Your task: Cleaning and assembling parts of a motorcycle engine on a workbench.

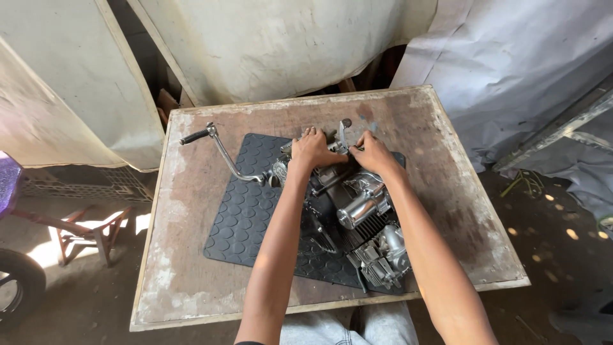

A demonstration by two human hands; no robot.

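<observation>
Grey metal engine (357, 223) lies on a black rubber mat (249, 217) in the middle of a worn wooden table (191, 287). I judge it heavy, stiff and probably oily, best gripped at the solid casing. My left hand (311, 148) and right hand (373, 153) are both curled over its far end, gripping it. A chrome kick lever (223, 150) sticks out left. Pale tarpaulins (274, 45) hang behind, over a dusty floor (83, 300).

Counted on one worn wooden table (191, 281): one black studded rubber mat (249, 217), one small engine (364, 217) (kick lever (220, 150) attached, counted once), and two hands, left (313, 148) and right (373, 153).
</observation>
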